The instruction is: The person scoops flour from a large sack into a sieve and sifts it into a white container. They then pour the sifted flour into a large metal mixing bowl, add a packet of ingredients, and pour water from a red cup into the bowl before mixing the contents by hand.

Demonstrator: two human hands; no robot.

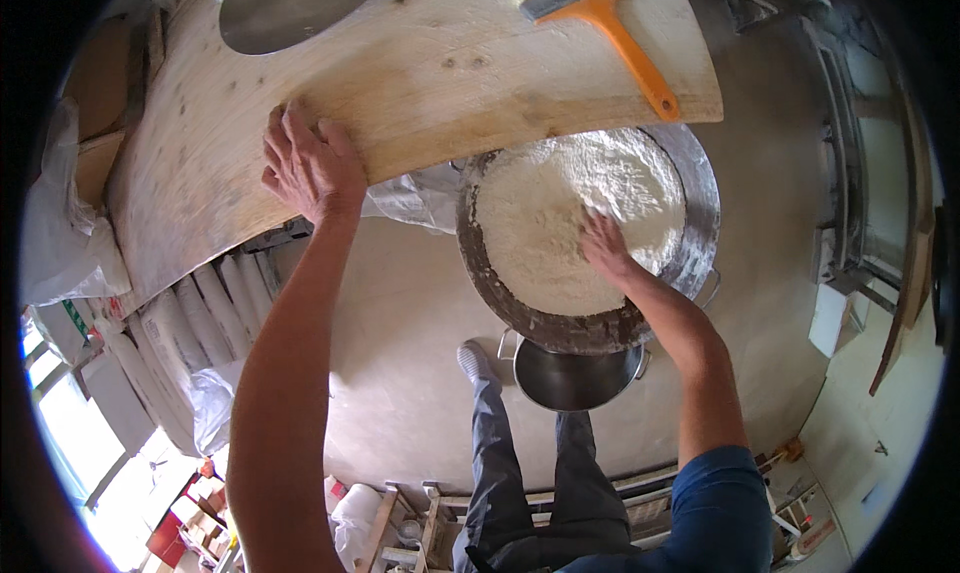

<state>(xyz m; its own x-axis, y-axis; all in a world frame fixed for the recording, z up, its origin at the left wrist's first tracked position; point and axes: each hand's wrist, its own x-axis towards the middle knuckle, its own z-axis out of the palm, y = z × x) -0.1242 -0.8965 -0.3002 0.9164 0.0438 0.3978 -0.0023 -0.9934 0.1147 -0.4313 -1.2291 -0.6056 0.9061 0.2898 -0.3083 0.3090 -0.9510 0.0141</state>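
A large round metal basin (704, 198) full of white flour (530, 228) stands below the edge of a wooden worktop (430, 83). My right hand (603, 243) reaches into the flour near the middle, its fingers stretched out and their tips partly sunk in it. Against the worktop's near edge rests my left hand (316, 163), fingers apart and lying on the wood, holding nothing. A flat brush with an orange handle (638, 65) lies on the worktop above the basin. At the top left sits a grey metal sheet or dish (285, 13), cut off by the view.
An empty dark metal pot (578, 381) with side handles is just below the basin, by my feet. Long white rolls or packs (205, 318) are stacked under the worktop at left. Wooden racks (430, 523) line the bottom; metal frames (850, 163) stand at right.
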